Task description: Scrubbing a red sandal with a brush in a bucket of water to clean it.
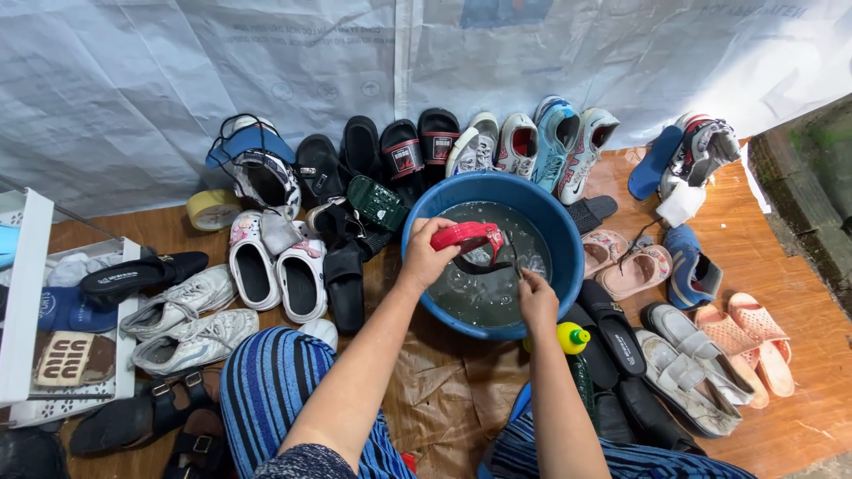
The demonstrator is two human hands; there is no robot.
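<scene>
A round blue basin (550, 213) of cloudy water stands on the wooden floor in front of me. Above the water my left hand (428, 253) grips a red flip-flop (469, 237) by its heel end. My right hand (537, 298) pinches the sandal's dark strap (490, 263), which hangs below the red sole just over the water. Both forearms reach over the basin's near rim.
Many shoes ring the basin: black slides (401, 151) and sneakers (559, 137) behind, white clogs (253, 266) and sneakers (182, 306) left, pink sandals (754, 337) right. A green bottle with a yellow cap (574, 341) stands by my right arm. A white rack (22, 302) is far left.
</scene>
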